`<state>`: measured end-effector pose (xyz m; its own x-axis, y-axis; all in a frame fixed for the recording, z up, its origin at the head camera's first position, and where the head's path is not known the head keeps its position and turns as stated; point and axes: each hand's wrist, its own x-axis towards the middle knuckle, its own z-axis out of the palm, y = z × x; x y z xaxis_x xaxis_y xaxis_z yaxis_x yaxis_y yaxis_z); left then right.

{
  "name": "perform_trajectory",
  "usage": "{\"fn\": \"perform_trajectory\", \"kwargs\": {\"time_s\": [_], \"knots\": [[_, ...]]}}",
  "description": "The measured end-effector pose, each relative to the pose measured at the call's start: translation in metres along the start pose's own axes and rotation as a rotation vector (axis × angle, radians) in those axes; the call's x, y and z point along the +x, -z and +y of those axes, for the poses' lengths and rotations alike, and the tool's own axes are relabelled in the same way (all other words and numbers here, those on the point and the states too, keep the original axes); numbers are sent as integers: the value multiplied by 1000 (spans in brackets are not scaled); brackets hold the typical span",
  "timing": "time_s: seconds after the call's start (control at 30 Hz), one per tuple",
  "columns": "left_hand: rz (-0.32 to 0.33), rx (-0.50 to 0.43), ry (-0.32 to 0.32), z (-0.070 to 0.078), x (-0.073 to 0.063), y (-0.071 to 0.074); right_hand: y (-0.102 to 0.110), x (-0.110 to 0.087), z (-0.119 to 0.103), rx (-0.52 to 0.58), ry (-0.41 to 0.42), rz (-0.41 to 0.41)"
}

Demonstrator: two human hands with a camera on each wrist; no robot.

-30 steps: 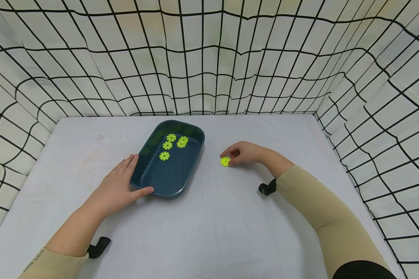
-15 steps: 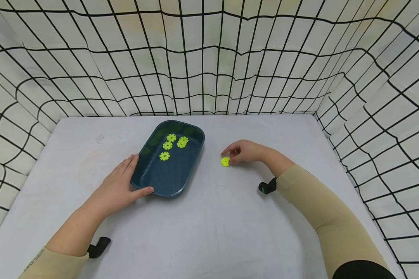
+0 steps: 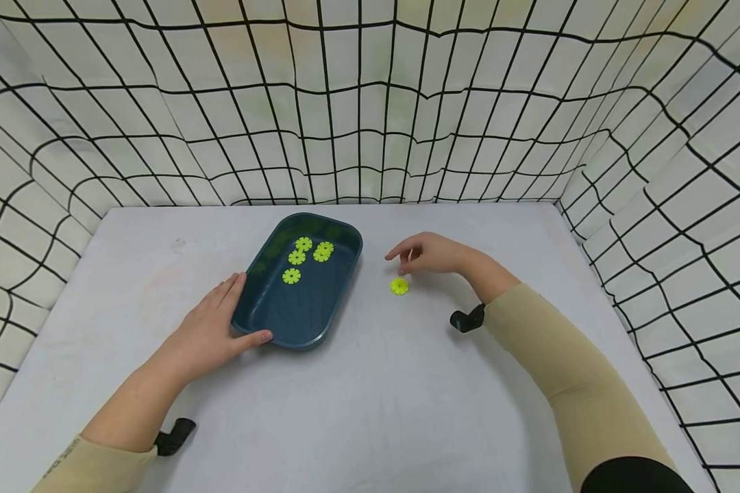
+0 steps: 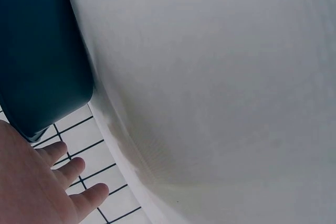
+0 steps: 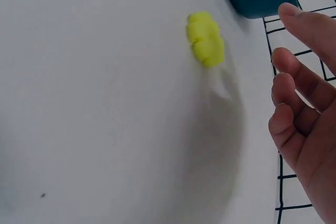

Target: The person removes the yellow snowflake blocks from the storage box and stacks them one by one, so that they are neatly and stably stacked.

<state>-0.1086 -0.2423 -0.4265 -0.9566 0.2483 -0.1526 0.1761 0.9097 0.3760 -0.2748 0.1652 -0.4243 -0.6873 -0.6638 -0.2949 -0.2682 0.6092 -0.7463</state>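
Note:
On the white tabletop lies a yellow, notched, flower-shaped disc (image 3: 399,286), its lobed side showing in the right wrist view. My right hand (image 3: 428,253) hovers just beyond it, apart from it, fingers loosely bent and holding nothing. To the left is a dark teal tray (image 3: 296,311) with several like yellow discs (image 3: 291,276) on its floor, two of them overlapping. My left hand (image 3: 206,329) rests against the tray's left side with fingers straight and the thumb at the near corner. The left wrist view shows its fingers (image 4: 92,196) beside the tray wall.
A black wire grid (image 3: 358,116) over white cloth stands along the back and sides of the table (image 3: 370,411). Each wrist carries a small black camera mount (image 3: 175,436) near the tan sleeve.
My right hand has drawn off the single yellow disc, moving up and slightly away from it. The disc stays on the table. My left hand and the tray have not moved.

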Motion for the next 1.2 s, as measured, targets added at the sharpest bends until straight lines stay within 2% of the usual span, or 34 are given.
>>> {"fn": "perform_trajectory", "kwargs": {"time_s": [0.37, 0.67, 0.97, 1.2], "knots": [[3, 3, -3, 0, 0, 0, 6, 18, -26, 11, 97, 20], [-6, 11, -6, 1, 0, 1, 3, 40, -62, 17, 165, -2], [2, 9, -10, -1, 0, -1, -10, 69, -88, -34, 184, -34], [-8, 4, -1, -2, 0, 0, -23, 84, -101, -130, 151, -78]]}}
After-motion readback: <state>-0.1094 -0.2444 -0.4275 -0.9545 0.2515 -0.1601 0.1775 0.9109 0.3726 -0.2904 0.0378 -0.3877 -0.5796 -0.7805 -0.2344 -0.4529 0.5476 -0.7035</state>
